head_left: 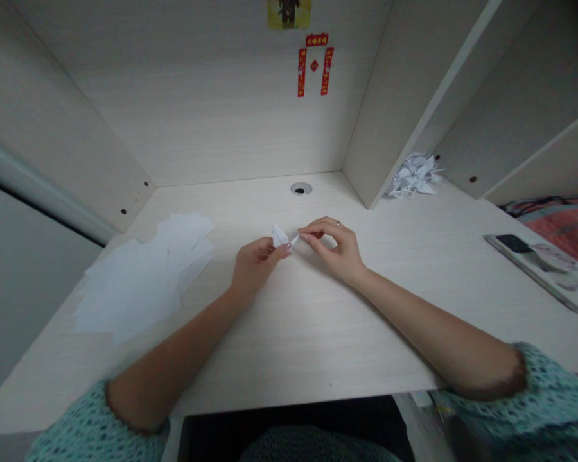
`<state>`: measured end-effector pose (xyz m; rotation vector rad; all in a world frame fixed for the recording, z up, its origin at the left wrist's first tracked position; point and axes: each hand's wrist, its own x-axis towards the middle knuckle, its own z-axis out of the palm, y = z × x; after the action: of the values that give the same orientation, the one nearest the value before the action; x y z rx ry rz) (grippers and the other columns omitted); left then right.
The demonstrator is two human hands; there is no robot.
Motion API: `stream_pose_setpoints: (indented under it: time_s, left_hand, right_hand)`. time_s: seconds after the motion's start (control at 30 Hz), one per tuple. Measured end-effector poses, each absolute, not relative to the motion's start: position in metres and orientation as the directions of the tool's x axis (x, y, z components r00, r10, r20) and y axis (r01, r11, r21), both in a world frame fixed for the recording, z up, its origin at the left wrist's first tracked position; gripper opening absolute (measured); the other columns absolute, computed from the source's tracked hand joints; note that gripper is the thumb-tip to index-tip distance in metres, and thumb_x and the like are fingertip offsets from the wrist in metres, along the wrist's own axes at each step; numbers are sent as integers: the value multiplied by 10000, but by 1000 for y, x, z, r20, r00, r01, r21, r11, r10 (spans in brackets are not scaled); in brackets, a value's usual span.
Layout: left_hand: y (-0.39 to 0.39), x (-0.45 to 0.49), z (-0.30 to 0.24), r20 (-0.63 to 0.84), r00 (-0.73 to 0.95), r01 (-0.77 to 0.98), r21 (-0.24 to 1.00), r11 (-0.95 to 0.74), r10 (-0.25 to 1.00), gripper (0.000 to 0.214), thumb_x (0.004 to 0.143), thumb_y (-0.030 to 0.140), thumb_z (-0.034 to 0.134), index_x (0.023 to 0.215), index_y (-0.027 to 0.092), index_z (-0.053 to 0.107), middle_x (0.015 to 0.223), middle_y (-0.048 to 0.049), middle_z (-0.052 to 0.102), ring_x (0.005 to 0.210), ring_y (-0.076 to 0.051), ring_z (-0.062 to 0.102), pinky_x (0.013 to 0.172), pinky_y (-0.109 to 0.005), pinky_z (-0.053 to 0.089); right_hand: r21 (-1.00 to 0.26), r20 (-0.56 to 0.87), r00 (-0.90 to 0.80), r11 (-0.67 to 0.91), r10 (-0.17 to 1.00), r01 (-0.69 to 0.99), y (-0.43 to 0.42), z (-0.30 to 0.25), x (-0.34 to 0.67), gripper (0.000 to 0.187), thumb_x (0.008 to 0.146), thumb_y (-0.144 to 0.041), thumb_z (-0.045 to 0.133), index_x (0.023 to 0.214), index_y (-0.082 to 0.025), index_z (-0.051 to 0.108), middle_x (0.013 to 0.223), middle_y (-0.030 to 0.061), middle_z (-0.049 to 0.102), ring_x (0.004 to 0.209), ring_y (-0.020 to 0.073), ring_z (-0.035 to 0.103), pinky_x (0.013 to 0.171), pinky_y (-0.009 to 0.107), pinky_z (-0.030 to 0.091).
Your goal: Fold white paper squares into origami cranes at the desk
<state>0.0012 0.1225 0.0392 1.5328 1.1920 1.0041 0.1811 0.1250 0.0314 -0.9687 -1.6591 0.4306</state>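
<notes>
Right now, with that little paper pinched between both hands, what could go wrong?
The folded paper is small and pinched only by the left hand and right hand; a hard pull might tear it. The loose sheets lie fanned out beside the left forearm, so a sweep of that arm could push them off the desk.

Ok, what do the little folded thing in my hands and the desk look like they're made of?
The folded piece looks like thin white paper, matte, with sharp creases, like the loose sheets nearby. The desk looks like pale laminated board, probably printed wood grain: fine straight streaks, smooth low sheen.
</notes>
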Motion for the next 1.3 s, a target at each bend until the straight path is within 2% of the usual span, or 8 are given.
stream_pose_setpoints:
  time_s: [0.1, 0.23, 0.5, 0.8, 1.03, 1.3]
  left_hand:
    - [121, -1, 41, 160, 160, 360, 910, -208, 974, 291, 739, 468, 594, 748, 185, 660, 743, -27, 685, 688, -157, 612, 608, -238, 422]
    - [120, -1, 39, 190, 162, 410, 880, -241, 968, 269, 755, 456, 579, 749, 201, 664, 745, -15, 686, 670, -150, 610, 566, -225, 407]
    - [122, -3, 37, 196, 187, 396, 882, -256, 963, 270, 766, 452, 573, 774, 199, 667, 761, -27, 691, 704, -160, 620, 606, -237, 427]
    - [121, -2, 38, 170, 228, 320, 917, -239, 959, 270, 752, 435, 602, 743, 171, 658, 731, -28, 685, 694, -158, 622, 647, -246, 443]
    - [125, -2, 33, 112, 249, 282, 942, -183, 962, 327, 737, 476, 604, 733, 154, 661, 705, -42, 686, 652, -151, 607, 613, -242, 445]
    - [124, 1, 36, 78, 247, 254, 957, -142, 966, 321, 725, 471, 621, 715, 153, 668, 680, -42, 682, 624, -140, 594, 605, -239, 443]
  right_hand:
    - [-776, 569, -51, 556, 821, 299, 128, 31, 180, 153, 812, -355, 598, 864, -261, 707, 820, 40, 672, 783, 179, 592, 683, 335, 467]
    - [-823, 533, -22, 524, 846, 219, 130, 30, 180, 118, 775, -353, 645, 779, -261, 719, 780, 34, 668, 768, 174, 591, 663, 324, 464]
    - [-874, 464, -30, 463, 885, 145, 131, 28, 179, 82, 720, -328, 699, 758, -264, 732, 758, 31, 672, 739, 166, 598, 653, 315, 463]
    - [-968, 233, -102, 220, 967, -123, 133, 21, 179, 106, 672, -318, 734, 726, -229, 719, 760, 8, 694, 716, 137, 610, 711, 302, 467]
    - [-963, 231, -66, 218, 971, -161, 132, 20, 176, 147, 644, -355, 746, 692, -221, 712, 741, 7, 665, 722, 146, 589, 737, 320, 454]
    - [-950, 258, -10, 252, 966, -182, 130, 20, 172, 102, 643, -325, 740, 661, -231, 705, 726, 0, 633, 692, 137, 566, 717, 316, 441]
